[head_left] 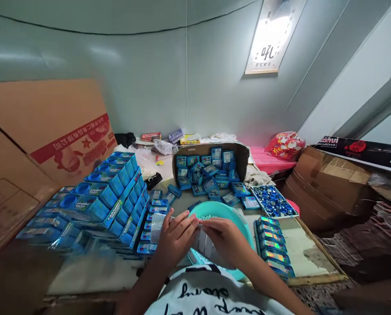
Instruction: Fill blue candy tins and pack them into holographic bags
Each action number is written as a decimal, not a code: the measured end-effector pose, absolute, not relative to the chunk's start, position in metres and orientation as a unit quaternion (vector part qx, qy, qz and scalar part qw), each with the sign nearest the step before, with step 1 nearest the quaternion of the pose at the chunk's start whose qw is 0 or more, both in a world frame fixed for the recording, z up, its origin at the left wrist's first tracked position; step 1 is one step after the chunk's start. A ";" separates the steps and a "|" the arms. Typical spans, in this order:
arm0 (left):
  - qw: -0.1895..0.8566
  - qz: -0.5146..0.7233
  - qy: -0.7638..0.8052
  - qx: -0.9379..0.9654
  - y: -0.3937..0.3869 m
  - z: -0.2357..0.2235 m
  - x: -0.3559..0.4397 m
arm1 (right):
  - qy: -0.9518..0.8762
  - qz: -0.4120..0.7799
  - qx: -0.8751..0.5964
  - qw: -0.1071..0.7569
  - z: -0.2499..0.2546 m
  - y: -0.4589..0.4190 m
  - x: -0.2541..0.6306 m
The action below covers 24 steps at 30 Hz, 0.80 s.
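Observation:
Over a turquoise basin (pixel 248 234), both hands meet near its middle. My left hand (pixel 178 236) is closed with its fingertips together, and a pale translucent sheet (pixel 156 227) shows at its left side. My right hand (pixel 226 240) is closed in a pinch on a whitish sheet (pixel 204 245) with pale rectangles, perhaps labels. Whether both pale parts belong to one sheet I cannot tell. Small pale pellets (pixel 206 217) lie in the basin. Just left of my left hand stands a row of small blue boxes (pixel 147 248).
Stacked trays of blue boxes (pixel 106 201) rise at the left beside a large carton (pixel 44 131). An open carton (pixel 244 153) spills blue packs behind the basin. At the right are a tray of shiny blue pieces (pixel 274 201) and a row of shiny-topped boxes (pixel 272 247).

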<state>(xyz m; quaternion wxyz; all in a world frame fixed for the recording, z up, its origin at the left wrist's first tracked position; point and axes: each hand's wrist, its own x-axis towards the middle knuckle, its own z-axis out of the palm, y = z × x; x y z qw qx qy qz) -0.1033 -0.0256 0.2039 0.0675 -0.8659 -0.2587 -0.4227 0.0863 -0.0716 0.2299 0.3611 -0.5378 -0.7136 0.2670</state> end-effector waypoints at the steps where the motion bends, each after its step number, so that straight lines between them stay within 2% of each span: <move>1: 0.069 -0.423 -0.259 -0.865 -0.026 0.201 -0.104 | -0.707 0.283 -0.537 0.362 0.230 -0.071 0.086; 6: 0.070 -0.396 -0.270 -0.875 -0.032 0.189 -0.115 | -0.691 0.323 -0.538 0.359 0.227 -0.069 0.087; 14: 0.050 -0.362 -0.291 -0.884 -0.036 0.179 -0.125 | -0.727 0.318 -0.519 0.318 0.231 -0.069 0.082; 24: 0.063 -0.377 -0.272 -0.883 -0.040 0.166 -0.128 | -0.734 0.319 -0.522 0.296 0.227 -0.071 0.082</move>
